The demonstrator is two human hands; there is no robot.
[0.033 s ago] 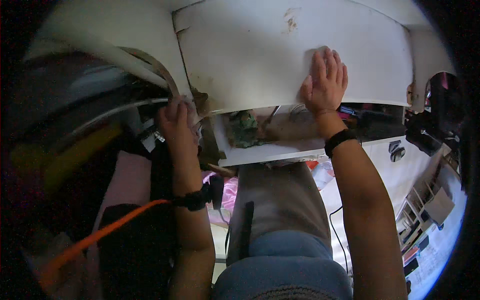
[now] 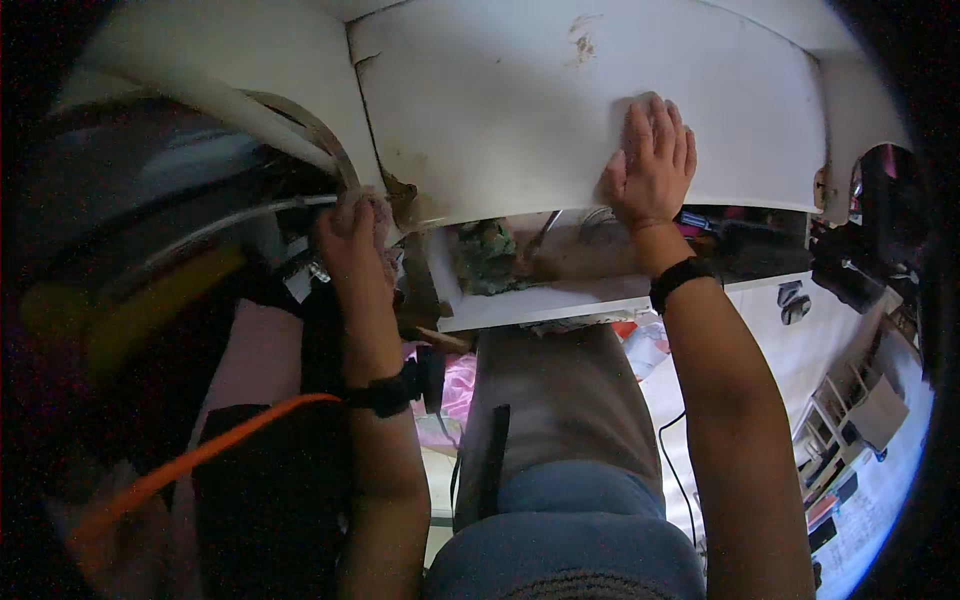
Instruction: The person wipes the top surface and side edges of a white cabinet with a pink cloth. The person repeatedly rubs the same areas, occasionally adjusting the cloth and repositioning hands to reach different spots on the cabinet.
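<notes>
My right hand [image 2: 655, 175] lies flat on the white tabletop [image 2: 480, 120], its fingers stretched out near the front edge. At the left side of the table, my left hand [image 2: 350, 250] is closed on a greyish-pink cloth [image 2: 381, 218], pressed close to the tabletop's worn front corner. A curved grey-brown strip or tube [image 2: 325, 135] runs down to the cloth; whether the fingers touch it is hidden. Below the tabletop, between my arms, an open drawer [image 2: 545, 308] holds a crumpled green thing [image 2: 487, 255] and other items partly in shadow.
A white pipe [image 2: 215, 105] slants across the upper left. An orange cable [image 2: 210, 455] trails from my left wristband. Pink fabric [image 2: 460, 385] hangs below the drawer. Dark objects [image 2: 860, 265] stand at the right, with a white rack [image 2: 825, 425] farther down. A black cord [image 2: 675, 470] dangles beside my right forearm.
My left hand has shifted very slightly at the table corner, and more of the cloth shows beside its fingers. My right hand has stayed in place.
</notes>
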